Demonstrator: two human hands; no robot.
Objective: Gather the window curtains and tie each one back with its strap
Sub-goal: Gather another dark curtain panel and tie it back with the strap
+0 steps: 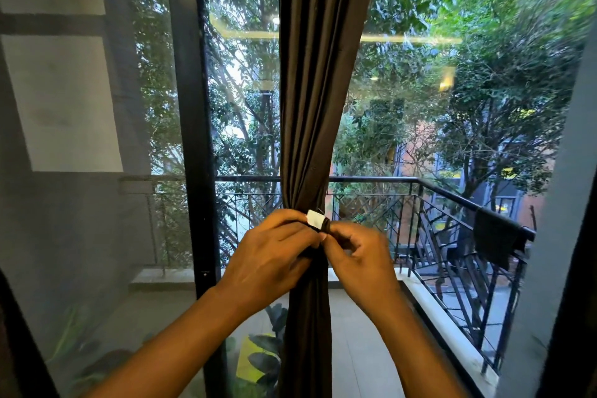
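Note:
A dark brown curtain (318,90) hangs in front of the window, gathered into a narrow bundle at mid height. A dark strap (324,225) with a white patch at its end wraps the bundle at its narrowest point. My left hand (268,255) grips the gathered curtain and strap from the left. From the right, my right hand (358,255) pinches the strap end just below the white patch. Below the hands the curtain falls straight down.
A black window frame post (193,139) stands left of the curtain. Behind the glass is a balcony with a black metal railing (452,200), a dark cloth (494,236) draped over it, potted plants (265,352) on the floor, and trees beyond.

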